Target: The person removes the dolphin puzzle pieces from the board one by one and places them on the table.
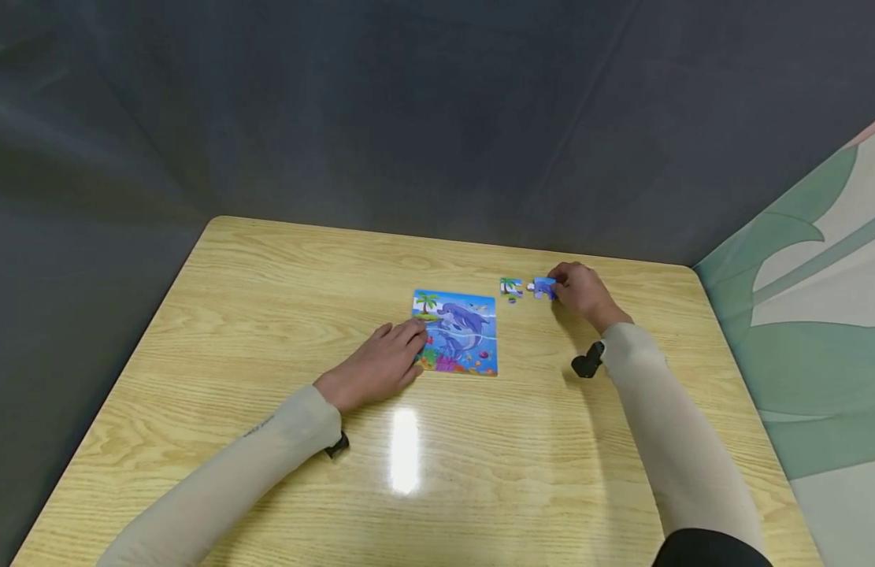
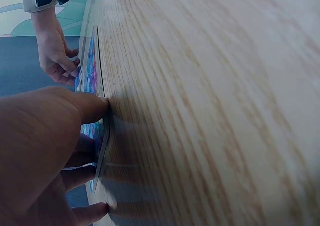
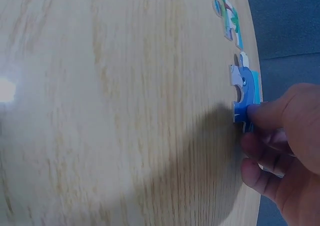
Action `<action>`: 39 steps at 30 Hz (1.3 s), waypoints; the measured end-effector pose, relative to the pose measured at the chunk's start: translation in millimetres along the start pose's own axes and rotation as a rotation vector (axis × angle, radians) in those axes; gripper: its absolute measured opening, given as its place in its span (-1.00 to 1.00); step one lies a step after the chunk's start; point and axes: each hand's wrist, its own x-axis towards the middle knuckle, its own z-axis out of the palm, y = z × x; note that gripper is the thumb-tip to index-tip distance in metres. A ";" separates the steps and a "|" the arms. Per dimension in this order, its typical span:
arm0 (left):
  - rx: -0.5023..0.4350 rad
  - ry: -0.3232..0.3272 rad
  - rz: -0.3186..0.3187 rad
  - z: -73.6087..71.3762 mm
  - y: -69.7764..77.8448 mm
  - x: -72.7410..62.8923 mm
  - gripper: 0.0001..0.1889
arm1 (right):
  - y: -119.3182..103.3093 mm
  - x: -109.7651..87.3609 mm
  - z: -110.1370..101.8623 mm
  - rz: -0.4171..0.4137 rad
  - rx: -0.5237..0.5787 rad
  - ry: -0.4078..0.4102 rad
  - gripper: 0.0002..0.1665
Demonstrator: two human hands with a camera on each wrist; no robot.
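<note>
I rest my left hand (image 1: pixel 380 362), spread, on the dolphin picture board (image 1: pixel 467 339); my outstretched right hand (image 1: pixel 586 294) pinches a dolphin puzzle piece (image 1: pixel 543 287).

Premises: an indoor table station, evidently arranged for recording; whether it lies within a home, office or studio cannot be determined. Evidence: a glossy wood-grain table (image 1: pixel 267 276) with rounded corners; dark, cloth-like sheeting (image 1: pixel 409 118) beyond its far and left edges; a wall covering (image 1: pixel 820 378) of large green leaf shapes at right; black wrist-worn devices (image 1: pixel 588 361); a bright light reflection (image 1: pixel 405 450).
</note>
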 end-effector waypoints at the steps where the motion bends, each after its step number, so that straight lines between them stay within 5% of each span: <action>1: 0.000 -0.002 0.000 0.0 0.0 0.1 -0.43 | -0.2 0.2 0.5 0.002 -0.010 0.000 -0.69; 19: -0.014 -0.007 0.009 -4.6 2.1 -0.8 -0.42 | -1.4 -6.2 1.8 0.061 -0.034 0.042 -0.70; 39: -0.007 -0.017 0.000 -2.2 2.1 0.7 -0.41 | -39.3 -18.4 12.3 -0.090 0.018 -0.010 -0.66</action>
